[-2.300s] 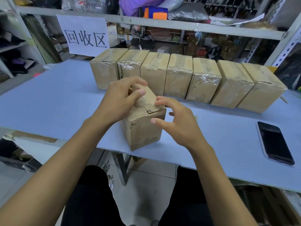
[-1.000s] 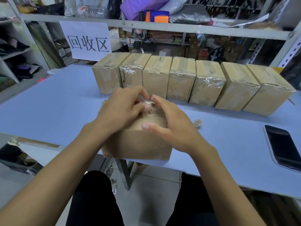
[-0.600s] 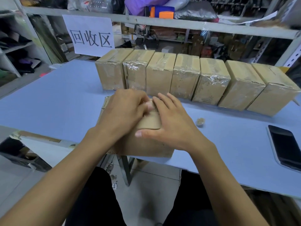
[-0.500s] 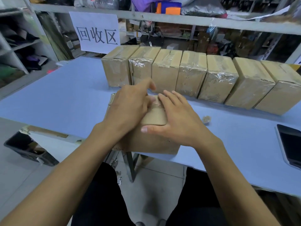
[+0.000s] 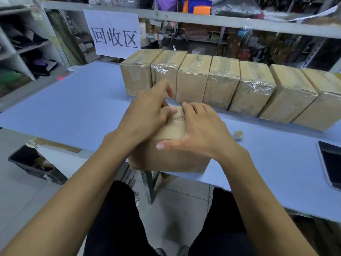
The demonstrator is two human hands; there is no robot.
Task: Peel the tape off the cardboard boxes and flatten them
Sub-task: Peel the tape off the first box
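A collapsed brown cardboard box (image 5: pixel 171 159) lies at the near edge of the blue table (image 5: pixel 77 108), its front hanging slightly over the edge. My left hand (image 5: pixel 145 115) rests on its top left, fingers partly lifted. My right hand (image 5: pixel 199 132) lies flat on its top right with the thumb stretched across the cardboard. Both hands press on the box and hide most of its top. Behind them stands a row of several taped cardboard boxes (image 5: pixel 221 84), some wrapped in shiny clear tape.
A black phone (image 5: pixel 332 163) lies at the table's right edge. A small crumpled tape ball (image 5: pixel 238 134) sits right of the box. A white sign (image 5: pixel 114 34) hangs on cluttered shelves behind. A dark bin (image 5: pixel 33 163) stands on the floor at left.
The upright box with open flaps has been pushed down flat under both hands. Since half a second ago the hands have stayed on it, left fingers lifting slightly.
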